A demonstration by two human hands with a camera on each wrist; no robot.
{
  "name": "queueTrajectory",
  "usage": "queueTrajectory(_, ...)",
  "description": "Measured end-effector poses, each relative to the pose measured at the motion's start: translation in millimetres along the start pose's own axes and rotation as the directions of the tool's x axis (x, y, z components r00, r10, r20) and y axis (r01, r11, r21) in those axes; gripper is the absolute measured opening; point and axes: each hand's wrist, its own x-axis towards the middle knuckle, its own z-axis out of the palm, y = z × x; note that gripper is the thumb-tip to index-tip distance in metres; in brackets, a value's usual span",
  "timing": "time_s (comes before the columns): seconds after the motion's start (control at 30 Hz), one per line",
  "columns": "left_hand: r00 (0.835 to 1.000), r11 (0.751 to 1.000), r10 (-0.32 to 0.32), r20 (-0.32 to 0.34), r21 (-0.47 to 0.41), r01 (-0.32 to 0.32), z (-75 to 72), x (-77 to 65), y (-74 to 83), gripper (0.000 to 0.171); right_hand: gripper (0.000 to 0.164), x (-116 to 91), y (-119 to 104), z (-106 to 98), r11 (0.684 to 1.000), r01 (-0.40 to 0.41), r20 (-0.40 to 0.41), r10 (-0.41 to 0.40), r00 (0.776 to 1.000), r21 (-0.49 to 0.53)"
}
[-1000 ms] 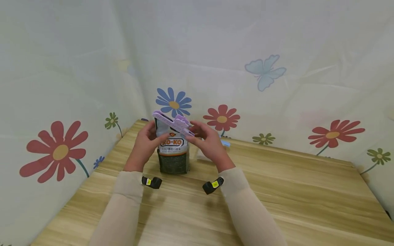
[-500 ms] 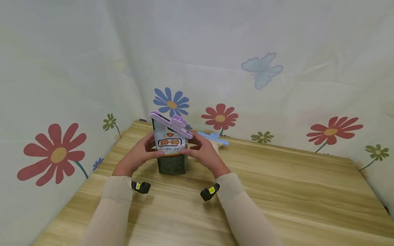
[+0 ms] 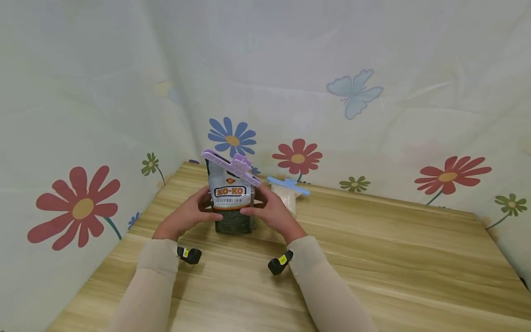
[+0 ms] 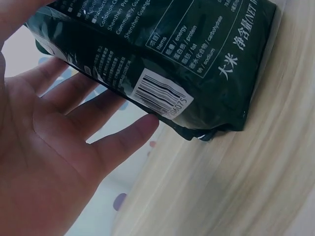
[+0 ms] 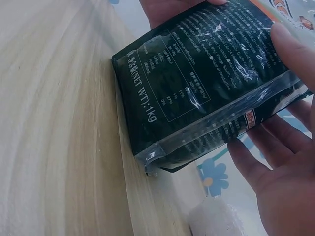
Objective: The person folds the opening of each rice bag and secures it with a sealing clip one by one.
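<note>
A dark green and silver KO-KO rice bag [image 3: 233, 202] stands upright on the wooden table, its top closed by a purple sealing clip [image 3: 232, 167] that slopes down to the right. My left hand [image 3: 188, 213] holds the bag's left side, thumb at the front. On the opposite side my right hand [image 3: 274, 215] holds it the same way. In the left wrist view, several fingers [image 4: 125, 135] reach along the bag's edge near a barcode. The right wrist view has the thumb [image 5: 295, 49] on the printed front and other fingers along the side.
Behind my right hand stands a small clear bag [image 3: 289, 199] of pale grains with a blue sealing clip [image 3: 288, 185] across its top. The wooden table [image 3: 373, 249] stretches to the right. A flower-printed curtain [image 3: 298, 101] borders the back and left.
Both hands have slid down from near the purple clip to the bag's lower sides. The small bag with the blue clip now shows beside my right hand.
</note>
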Motion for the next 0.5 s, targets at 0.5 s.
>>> queueTrajectory(0.5,0.999,0.999,0.014,-0.051,0.035,-0.012,2.3,-2.6,5.5,0.077,0.061,9.1,23.8,3.8,0.998,-0.008,-0.068,0.004,0.998,-0.057)
